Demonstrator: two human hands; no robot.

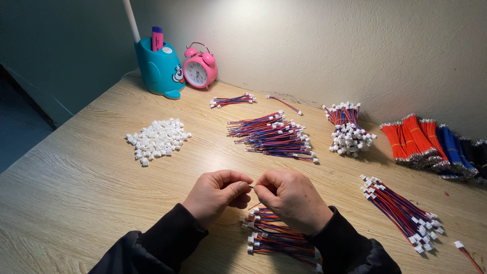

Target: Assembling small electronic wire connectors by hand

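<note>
Both hands, the left hand point(219, 193) and right hand point(287, 197), are pinching a thin wire end point(251, 187) between fingertips, meeting above the wire harness pile point(274, 236) for close alignment.

head view | worn on head | looks down and forward, close over wooden desk point(76, 167) | faces wall point(314, 45)

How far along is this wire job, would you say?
Roughly midway, I'd guess. Done, it seems: bundles of red and blue wires with white plugs, like the big pile and the bunch at right. In hand: the left hand and right hand pinch something tiny together, too small to tell. Left: a heap of loose white plugs and bare orange and blue wire bundles.
</note>
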